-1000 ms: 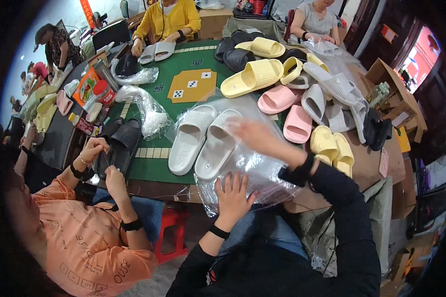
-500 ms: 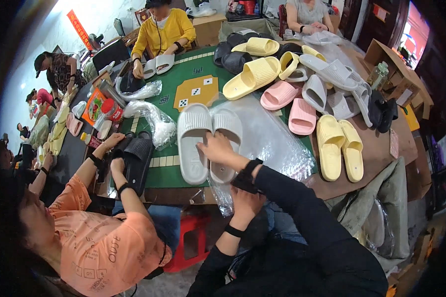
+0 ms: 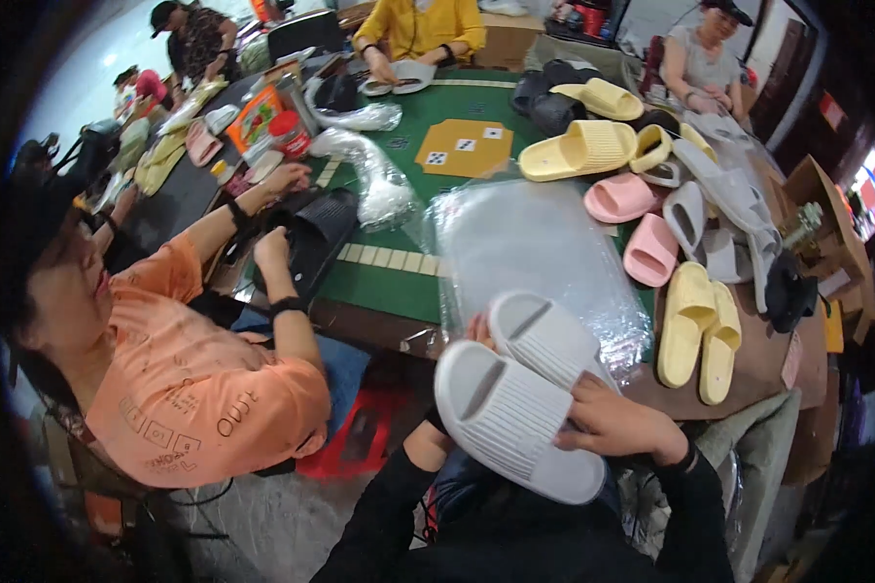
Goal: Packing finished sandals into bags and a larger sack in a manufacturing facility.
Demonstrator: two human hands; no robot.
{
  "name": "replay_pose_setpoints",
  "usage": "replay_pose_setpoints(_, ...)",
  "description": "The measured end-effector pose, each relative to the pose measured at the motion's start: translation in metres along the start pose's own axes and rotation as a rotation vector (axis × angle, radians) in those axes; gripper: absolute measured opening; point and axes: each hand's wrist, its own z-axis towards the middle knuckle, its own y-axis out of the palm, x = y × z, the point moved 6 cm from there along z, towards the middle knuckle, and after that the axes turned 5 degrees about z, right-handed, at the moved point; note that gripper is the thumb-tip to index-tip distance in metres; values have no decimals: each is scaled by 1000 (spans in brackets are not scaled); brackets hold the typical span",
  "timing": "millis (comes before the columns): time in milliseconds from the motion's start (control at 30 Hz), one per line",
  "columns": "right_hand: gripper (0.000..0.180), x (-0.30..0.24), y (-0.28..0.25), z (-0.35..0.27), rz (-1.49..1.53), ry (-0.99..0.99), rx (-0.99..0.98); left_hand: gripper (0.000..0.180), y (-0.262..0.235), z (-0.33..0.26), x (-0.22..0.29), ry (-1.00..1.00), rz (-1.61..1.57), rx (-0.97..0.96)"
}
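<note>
Two pale grey slide slippers are off the table and close to my body, soles toward me. The nearer slipper (image 3: 510, 418) is under my right hand (image 3: 617, 425), which grips its right edge. The farther slipper (image 3: 544, 335) lies behind it, and my left hand (image 3: 476, 330) shows only a few fingers at its left side, apparently holding it from behind. A clear plastic bag (image 3: 525, 243) lies flat on the green table (image 3: 379, 282) just beyond the slippers.
A person in an orange shirt (image 3: 185, 389) sits at my left handling black slippers (image 3: 316, 238). Yellow slippers (image 3: 695, 325), pink slippers (image 3: 637, 223) and grey ones pile at the right. Bagged slippers (image 3: 379, 185) lie mid-table. Other people sit at the far side.
Both grey slippers were lying flat on the plastic bag; they have been lifted off the table and pulled toward my body, turned sole-up in both hands.
</note>
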Motion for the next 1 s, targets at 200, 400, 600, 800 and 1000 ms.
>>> replay_pose_setpoints(200,48,4,14,-37,232,62,-150,58,24,13,-15,-173,-295,-164)
replay_pose_setpoints(400,47,-9,15,-43,290,-1,-138,18,-15,30,-16,-140,31,298)
replay_pose_setpoints(600,38,-3,13,-42,323,-3,-98,28,-11,30,-24,-255,-184,202)
replay_pose_setpoints(800,34,28,9,-46,-174,316,-44,38,3,19,-23,-246,-160,163)
replay_pose_setpoints(1000,24,59,12,-62,-529,455,140,44,-29,36,16,-211,-90,144)
